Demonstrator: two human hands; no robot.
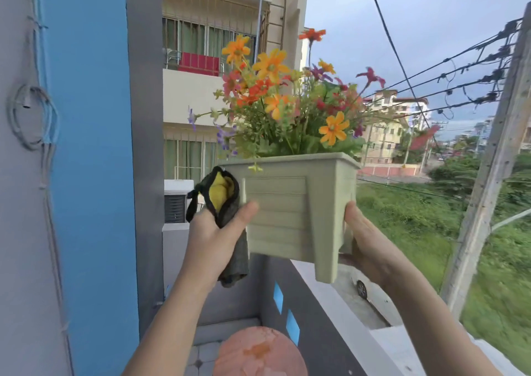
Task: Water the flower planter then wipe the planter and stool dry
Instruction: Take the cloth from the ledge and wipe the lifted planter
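We start with the grey balcony wall (319, 315), which runs from 6 o'clock toward 3 o'clock with grass and a white car (363, 288) far below it. The pale green planter (287, 217) is held in the air at the centre of our view. It is clear of the wall and well above the round pink stool (258, 352) at 6 o'clock. Its mouth faces 12 o'clock and its feet point to 6 o'clock, so it sits close to upright. A corner is turned toward us, but its long axis seems to lie from 9 to 3 o'clock, between the hands. The flowers (287, 102) fan out from the rim toward 12 o'clock. Our right hand (370, 240) grips the 3 o'clock end, thumb up along the corner and fingers curled underneath. Our left hand (215, 240) grips the 9 o'clock end with its thumb pressed on the slatted front. Its fingers are hidden behind the dark, yellow-lined cloth (227, 200), which is bunched between palm and planter. We judge a slip to be the main danger: the cloth pads the left grip, and a watered planter may be slick. If it tipped toward 3 o'clock it could spill water or flowers. If it got away from us there, it might go over the wall toward the car.
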